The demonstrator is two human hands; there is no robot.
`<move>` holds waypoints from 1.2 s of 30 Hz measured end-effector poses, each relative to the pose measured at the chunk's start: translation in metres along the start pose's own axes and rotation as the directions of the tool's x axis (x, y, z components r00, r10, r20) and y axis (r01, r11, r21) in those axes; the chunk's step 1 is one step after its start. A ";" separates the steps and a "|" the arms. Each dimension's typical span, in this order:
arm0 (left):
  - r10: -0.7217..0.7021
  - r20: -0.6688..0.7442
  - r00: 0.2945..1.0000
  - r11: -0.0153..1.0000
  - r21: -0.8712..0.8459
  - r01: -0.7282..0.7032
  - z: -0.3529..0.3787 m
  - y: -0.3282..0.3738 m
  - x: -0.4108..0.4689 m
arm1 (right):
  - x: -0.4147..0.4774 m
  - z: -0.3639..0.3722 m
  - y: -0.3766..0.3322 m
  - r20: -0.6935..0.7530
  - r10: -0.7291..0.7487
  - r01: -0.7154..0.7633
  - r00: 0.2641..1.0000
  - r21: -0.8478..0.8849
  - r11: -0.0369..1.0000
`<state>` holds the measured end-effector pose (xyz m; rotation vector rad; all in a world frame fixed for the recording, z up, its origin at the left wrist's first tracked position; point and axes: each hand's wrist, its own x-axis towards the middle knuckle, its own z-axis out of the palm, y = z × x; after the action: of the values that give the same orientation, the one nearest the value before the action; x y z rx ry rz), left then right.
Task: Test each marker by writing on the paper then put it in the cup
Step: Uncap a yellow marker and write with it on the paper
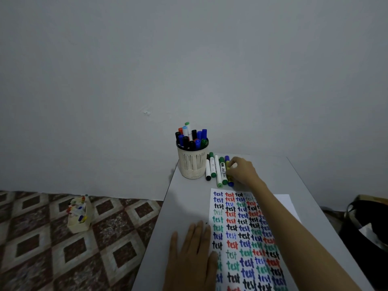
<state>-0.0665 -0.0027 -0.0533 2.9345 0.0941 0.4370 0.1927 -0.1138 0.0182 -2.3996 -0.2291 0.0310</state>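
A: Right hand [241,171], position?

B: Reached out past the far end of the paper [233,238], fingers curled down onto the right end of the row of markers [217,171]. Fingertips sit on the yellow marker [228,169]. The blue marker [231,183] lies tight beside it, under the hand. The yellow one lies flat on the table [184,206], not lifted. Whether the pinch has closed on it, cannot tell: the knuckles hide the thumb.

A: Left hand [193,248]?

B: Flat, fingers straight and together, palm on the table, fingertips at the paper's left edge. Judged to be steadying the sheet.

A: Cup [192,162]?

B: Left of the right hand, beyond the row, just beside the leftmost marker. Already crowded with capped markers standing upright.

A: How will the yellow one handle?

B: A judgement only. Light, with a stiff plastic barrel, smooth and round, so it will roll and could slip from a loose hold. Neighbours press against both sides, leaving little room for a side pinch. Better to take it from above at mid-barrel with thumb and two fingers, or tip one end up first. The cap looks on, so pulling it will likely need the left hand.

A: Risk?

B: Dragging the blue one along, or setting the row rolling.
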 end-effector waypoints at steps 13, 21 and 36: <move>-0.019 0.136 0.990 1.000 -0.016 0.021 -0.008 0.003 -0.001 | -0.022 -0.012 0.009 -0.082 0.007 -0.025 0.997 -0.217 0.976; -0.077 0.228 0.971 0.994 -0.063 0.093 -0.015 0.007 -0.006 | -0.038 -0.022 0.024 -0.419 0.051 0.085 0.907 0.298 0.951; 0.060 -0.068 0.996 0.741 -0.666 -0.091 -0.034 0.016 -0.012 | -0.233 -0.028 0.001 0.047 -0.266 0.113 0.963 0.824 0.556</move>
<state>-0.0877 -0.0143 -0.0221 2.2138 -0.1523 0.4310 -0.0343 -0.1736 0.0282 -1.4109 -0.4449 0.1983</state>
